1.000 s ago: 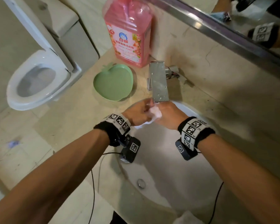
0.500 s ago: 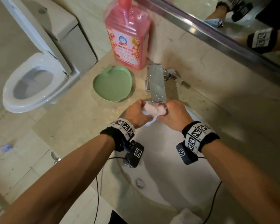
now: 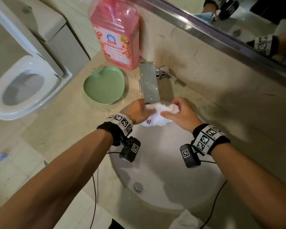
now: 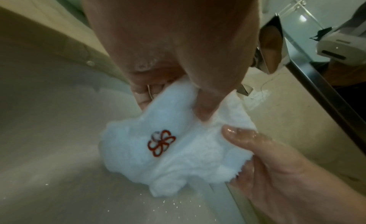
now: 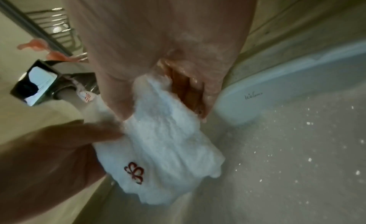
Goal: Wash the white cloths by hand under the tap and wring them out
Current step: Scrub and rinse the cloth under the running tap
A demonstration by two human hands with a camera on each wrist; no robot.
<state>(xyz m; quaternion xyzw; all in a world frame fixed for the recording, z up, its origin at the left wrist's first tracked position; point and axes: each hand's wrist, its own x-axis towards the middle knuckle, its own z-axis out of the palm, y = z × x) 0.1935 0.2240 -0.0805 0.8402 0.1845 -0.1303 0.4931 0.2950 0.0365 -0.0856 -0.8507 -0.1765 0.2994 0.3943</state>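
Now, by label, with the tap as landmark:

Tap (image 3: pixel 149 83): chrome, square spout, reaching out over the far rim of the basin (image 3: pixel 163 162).
Cloth (image 3: pixel 157 115): white and fluffy, bunched just below the tap's mouth, over the far side of the basin; a small red flower is stitched on the part that hangs down toward the person.
Left hand (image 3: pixel 139 111): just left of the spout, thumb and fingers pinching the cloth's left end; wet, with suds on the palm in the wrist view.
Right hand (image 3: pixel 180 113): just right of the spout, fingers curled round a gathered wad of the cloth's right end, thumb pressed on top.
Grip: both hands holding the same cloth, which spans the gap between them.
Water: whether the tap is running, I cannot tell; droplets speckle the basin below it.
Drain (image 3: pixel 137 186): at the basin's bottom, on the near side from the tap.
Second cloth (image 3: pixel 185 220): white, at the basin's near rim, well apart from the tap.
Bottle (image 3: pixel 117 33): pink, standing behind the tap to its left.
Dish (image 3: pixel 104 85): green, apple-shaped, on the counter just left of the tap.
Toilet (image 3: pixel 23 86): well to the tap's left.
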